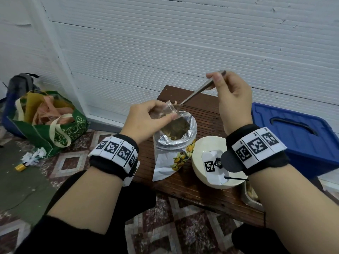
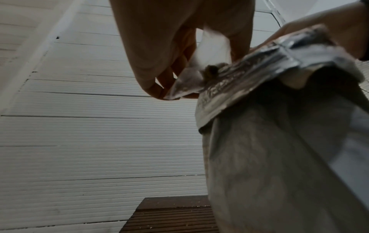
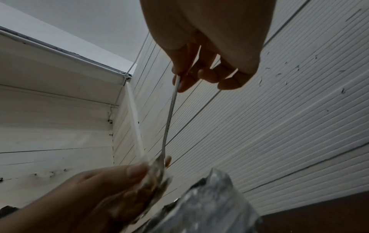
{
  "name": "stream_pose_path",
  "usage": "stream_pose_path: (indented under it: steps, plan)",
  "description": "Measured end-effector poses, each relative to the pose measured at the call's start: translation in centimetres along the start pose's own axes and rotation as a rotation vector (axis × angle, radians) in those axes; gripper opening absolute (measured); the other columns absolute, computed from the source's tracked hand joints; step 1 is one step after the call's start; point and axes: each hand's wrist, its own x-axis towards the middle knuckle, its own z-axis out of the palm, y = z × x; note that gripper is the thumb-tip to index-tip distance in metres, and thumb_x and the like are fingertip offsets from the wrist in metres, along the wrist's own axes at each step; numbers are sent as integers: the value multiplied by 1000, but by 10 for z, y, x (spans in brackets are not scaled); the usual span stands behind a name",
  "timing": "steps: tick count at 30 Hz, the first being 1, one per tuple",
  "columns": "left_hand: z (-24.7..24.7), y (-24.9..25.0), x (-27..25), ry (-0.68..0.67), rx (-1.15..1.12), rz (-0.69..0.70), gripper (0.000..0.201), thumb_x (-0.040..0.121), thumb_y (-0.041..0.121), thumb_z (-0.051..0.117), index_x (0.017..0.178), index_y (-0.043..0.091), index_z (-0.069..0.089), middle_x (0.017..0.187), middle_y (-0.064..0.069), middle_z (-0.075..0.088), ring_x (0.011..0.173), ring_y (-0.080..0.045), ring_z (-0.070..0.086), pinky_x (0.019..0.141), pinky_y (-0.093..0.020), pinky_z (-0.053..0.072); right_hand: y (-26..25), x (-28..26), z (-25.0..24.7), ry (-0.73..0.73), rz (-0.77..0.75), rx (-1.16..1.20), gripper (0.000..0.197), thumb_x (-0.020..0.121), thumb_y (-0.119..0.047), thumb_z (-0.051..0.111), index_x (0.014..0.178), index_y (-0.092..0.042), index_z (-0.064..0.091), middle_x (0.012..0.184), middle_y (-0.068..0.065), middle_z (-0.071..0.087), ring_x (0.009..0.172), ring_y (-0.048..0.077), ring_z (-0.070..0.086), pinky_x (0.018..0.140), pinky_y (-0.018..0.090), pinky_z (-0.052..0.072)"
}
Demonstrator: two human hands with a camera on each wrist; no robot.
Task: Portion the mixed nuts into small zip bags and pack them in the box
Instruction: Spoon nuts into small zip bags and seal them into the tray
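Left hand (image 1: 145, 120): raised over the open foil pouch, fingers and thumb pinching a small clear zip bag by its upper edge
Zip bag (image 1: 167, 110): held tilted just above the pouch mouth, opening turned toward the spoon; nuts visible inside through the plastic in the right wrist view
Right hand (image 1: 232, 99): above and right of the zip bag, fingers curled round the upper end of a metal spoon handle, thumb on top
Spoon (image 1: 197, 93): slanting down and left from the right hand, bowl at the mouth of the zip bag; one nut showing at the bowl's edge in the right wrist view
Foil pouch (image 1: 174, 149): standing upright on the surface, top open, silver lining exposed, mixed nuts inside, nut print on the front
Surface (image 1: 201, 114): dark slatted wood, low, against a white ribbed wall
White bowl (image 1: 205, 143): on the surface just right of the pouch, partly hidden by the right wrist
Metal tray (image 1: 249, 197): at the near right edge of the surface, mostly hidden by the right forearm
Blue box (image 1: 293, 136): right of the surface, lid on
Green tote bag (image 1: 55, 125): on the floor at left, well apart from the surface
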Motion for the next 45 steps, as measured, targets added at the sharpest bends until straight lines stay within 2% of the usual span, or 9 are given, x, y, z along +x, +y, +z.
stream_pose_path:
  steps: [5,9,20,26,31,34,36,41,45]
  plan:
    - [-2,-5,1,64,-41,-50,23,74,40,78,88,34,61,84,18,64,79,14,57,77,-10,46,1,5,-15,202,-59,31,17,97,-19,51,91,-18,66,84,1,65,62,-4,51,66,14,40]
    - [-3,-5,2,41,-29,-50,23,77,38,75,94,28,62,85,17,63,82,7,57,77,-14,47,7,2,-17,250,-74,-53,16,97,-18,49,89,-17,63,81,-10,62,74,1,57,73,16,46]
    - [2,-13,4,-32,-63,-21,26,81,35,74,100,19,67,95,9,69,93,1,63,88,-12,47,45,-46,14,-309,-345,-572,21,92,-23,53,92,-15,72,71,-1,66,71,19,47,71,37,39]
    - [2,-11,2,-52,-23,-25,18,82,37,71,97,28,65,94,15,67,92,7,60,84,-4,42,38,-48,10,-258,-141,-489,17,94,-14,55,89,-10,72,72,-11,55,77,18,48,67,23,25]
    - [2,-9,1,-57,-28,-20,12,82,37,71,90,36,62,92,16,67,88,12,59,80,0,40,40,-41,9,-169,88,-387,20,95,-17,53,85,-15,69,75,-2,65,80,19,59,71,27,41]
    - [1,-11,2,-27,-34,-16,21,82,39,72,99,27,67,96,13,68,95,4,61,88,-12,45,38,-36,8,-75,181,-332,21,96,-16,51,86,-12,69,74,1,66,67,10,56,61,12,40]
    - [1,-11,1,-1,-47,-19,31,80,38,74,104,20,69,99,9,70,97,-4,63,88,-19,49,36,-32,6,-20,224,-325,22,96,-17,51,83,-15,69,78,1,67,71,9,57,66,18,42]
    - [-7,-11,0,3,-25,-15,36,79,36,75,109,16,69,98,7,69,93,-6,64,78,-11,49,33,-18,-4,91,309,-334,26,96,-18,49,81,-13,69,82,-3,66,69,2,55,59,4,39]
    - [-13,-9,0,-3,-12,-24,37,78,36,75,108,15,68,95,8,67,84,3,60,67,-2,43,28,-6,-14,148,364,-335,27,96,-18,48,81,-13,69,76,-4,64,64,1,52,69,20,40]
